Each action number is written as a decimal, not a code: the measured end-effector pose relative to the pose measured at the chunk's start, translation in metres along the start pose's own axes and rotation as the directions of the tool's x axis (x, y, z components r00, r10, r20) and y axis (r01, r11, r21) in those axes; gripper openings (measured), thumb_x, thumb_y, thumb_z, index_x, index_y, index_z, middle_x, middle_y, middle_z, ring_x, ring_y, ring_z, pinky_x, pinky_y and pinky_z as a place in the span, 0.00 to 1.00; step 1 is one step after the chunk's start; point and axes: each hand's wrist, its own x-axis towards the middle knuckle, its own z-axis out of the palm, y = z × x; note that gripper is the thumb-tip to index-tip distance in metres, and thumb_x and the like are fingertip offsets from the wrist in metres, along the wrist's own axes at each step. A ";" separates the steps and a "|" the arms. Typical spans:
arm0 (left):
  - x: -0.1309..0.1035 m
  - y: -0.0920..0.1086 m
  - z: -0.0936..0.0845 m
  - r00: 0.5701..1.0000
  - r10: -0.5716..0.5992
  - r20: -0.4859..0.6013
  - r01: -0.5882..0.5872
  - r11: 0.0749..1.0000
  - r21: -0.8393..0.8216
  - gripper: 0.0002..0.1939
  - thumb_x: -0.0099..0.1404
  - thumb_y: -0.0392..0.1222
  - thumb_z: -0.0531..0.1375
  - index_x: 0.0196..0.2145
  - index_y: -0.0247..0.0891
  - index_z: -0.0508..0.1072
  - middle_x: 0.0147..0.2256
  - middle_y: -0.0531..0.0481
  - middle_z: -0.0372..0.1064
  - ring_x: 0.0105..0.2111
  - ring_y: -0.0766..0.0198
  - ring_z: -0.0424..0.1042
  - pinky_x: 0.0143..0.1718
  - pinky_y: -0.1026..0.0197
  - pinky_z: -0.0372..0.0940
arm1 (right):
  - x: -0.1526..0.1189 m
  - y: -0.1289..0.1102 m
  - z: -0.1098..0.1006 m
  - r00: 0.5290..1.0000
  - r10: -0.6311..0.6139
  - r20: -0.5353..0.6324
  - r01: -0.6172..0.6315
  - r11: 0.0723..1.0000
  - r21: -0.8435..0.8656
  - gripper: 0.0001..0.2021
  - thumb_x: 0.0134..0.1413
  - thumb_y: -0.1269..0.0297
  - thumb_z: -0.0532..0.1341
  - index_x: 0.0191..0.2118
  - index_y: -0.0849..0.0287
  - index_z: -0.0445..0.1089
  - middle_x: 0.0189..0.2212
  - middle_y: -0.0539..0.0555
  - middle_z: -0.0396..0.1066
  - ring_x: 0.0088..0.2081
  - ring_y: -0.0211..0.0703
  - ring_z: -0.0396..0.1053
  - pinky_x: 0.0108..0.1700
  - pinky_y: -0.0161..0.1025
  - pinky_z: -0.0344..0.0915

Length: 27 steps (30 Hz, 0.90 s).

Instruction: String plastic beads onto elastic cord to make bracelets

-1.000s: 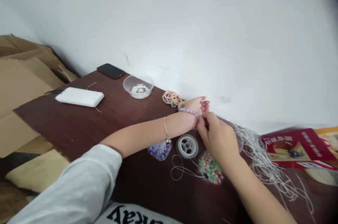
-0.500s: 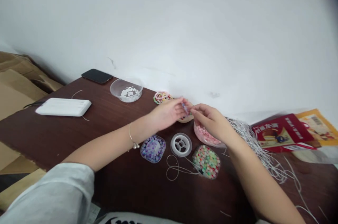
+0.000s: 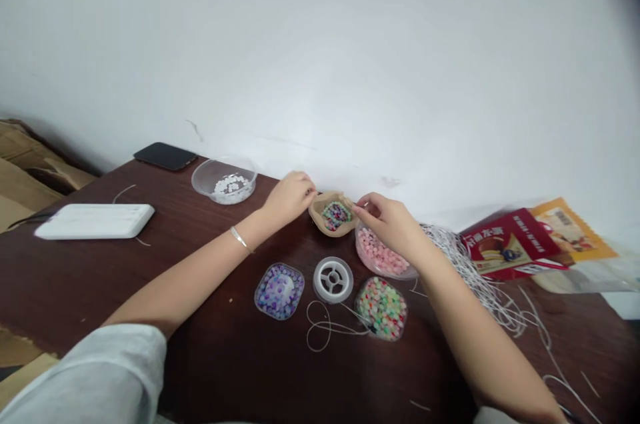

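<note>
My right hand [image 3: 389, 221] pinches narrowly at the paper bowl [image 3: 317, 217]; my left hand [image 3: 289, 199] curls beside it. I cannot tell whether either holds anything. Beaded loops [image 3: 335, 215] lie inside. Outward: pink-bead tub [image 3: 369, 267], four o'clock; mixed-bead tub [image 3: 404, 327], five; purple-bead tub [image 3: 273, 315], seven; white-bead bowl [image 3: 204, 179], toward ten.

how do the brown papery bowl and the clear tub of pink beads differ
The brown bowl holds multicoloured beads, seemingly strung; the pink-bead tub holds loose pink ones. The brown bowl sits between the left hand and right hand; the right hand partly hides the pink-bead tub. Both hold beads.
</note>
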 end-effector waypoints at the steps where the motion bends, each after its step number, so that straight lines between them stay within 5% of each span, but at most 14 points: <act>1: 0.004 0.007 0.005 0.996 0.038 0.078 -0.038 0.999 0.003 0.05 0.56 0.37 0.58 0.29 0.36 0.75 0.35 0.43 0.71 0.44 0.54 0.66 0.51 0.54 0.56 | 0.000 0.000 -0.003 1.000 -0.005 -0.012 0.005 1.000 0.005 0.13 0.59 0.54 0.54 0.36 0.58 0.67 0.24 0.50 0.69 0.25 0.38 0.63 0.29 0.35 0.56; 5: 0.018 0.027 0.027 0.949 0.115 0.293 -0.115 0.993 -0.016 0.06 0.50 0.31 0.59 0.20 0.39 0.72 0.26 0.48 0.71 0.32 0.59 0.70 0.39 0.61 0.61 | -0.002 -0.002 -0.010 1.000 0.002 -0.027 -0.003 1.000 -0.003 0.14 0.59 0.53 0.54 0.36 0.59 0.68 0.22 0.50 0.68 0.24 0.38 0.63 0.27 0.35 0.55; 10: 0.023 0.024 0.041 0.949 0.079 0.306 -0.049 0.993 -0.103 0.09 0.49 0.31 0.59 0.15 0.39 0.66 0.21 0.49 0.65 0.27 0.60 0.67 0.33 0.60 0.60 | -0.003 -0.003 -0.014 0.999 -0.007 -0.039 0.006 1.000 -0.015 0.13 0.58 0.55 0.54 0.37 0.59 0.68 0.22 0.50 0.69 0.23 0.38 0.63 0.27 0.35 0.55; 15: 0.022 0.026 0.018 0.965 -0.012 0.263 0.112 0.923 -0.368 0.03 0.57 0.36 0.57 0.27 0.37 0.71 0.26 0.50 0.68 0.29 0.63 0.66 0.33 0.63 0.61 | -0.004 0.000 -0.019 0.996 -0.010 -0.087 0.009 1.000 -0.009 0.11 0.58 0.57 0.55 0.39 0.59 0.68 0.24 0.51 0.70 0.25 0.38 0.64 0.29 0.36 0.56; 18: 0.015 0.039 -0.003 0.968 -0.094 0.234 0.214 0.799 -0.562 0.07 0.62 0.40 0.53 0.37 0.36 0.67 0.26 0.51 0.65 0.26 0.67 0.66 0.30 0.65 0.61 | -0.005 0.000 -0.020 0.996 -0.011 -0.087 0.009 1.000 -0.020 0.10 0.58 0.58 0.55 0.38 0.58 0.68 0.25 0.51 0.70 0.26 0.39 0.64 0.30 0.36 0.56; 23: -0.005 0.052 -0.031 0.951 -0.250 0.184 0.301 0.602 -0.739 0.03 0.63 0.36 0.52 0.36 0.36 0.61 0.20 0.57 0.54 0.20 0.71 0.60 0.25 0.67 0.60 | -0.006 -0.003 -0.018 0.999 -0.014 -0.045 0.012 0.999 -0.048 0.14 0.59 0.53 0.54 0.36 0.58 0.68 0.23 0.50 0.69 0.25 0.38 0.63 0.28 0.36 0.55; 27: -0.004 0.034 -0.041 0.931 -0.364 0.036 0.282 0.653 -0.702 0.03 0.61 0.33 0.52 0.35 0.36 0.62 0.21 0.57 0.52 0.18 0.73 0.55 0.19 0.70 0.52 | -0.007 -0.005 -0.015 0.999 -0.024 -0.026 0.021 0.995 -0.093 0.13 0.58 0.53 0.55 0.36 0.58 0.68 0.24 0.50 0.69 0.25 0.38 0.63 0.29 0.36 0.55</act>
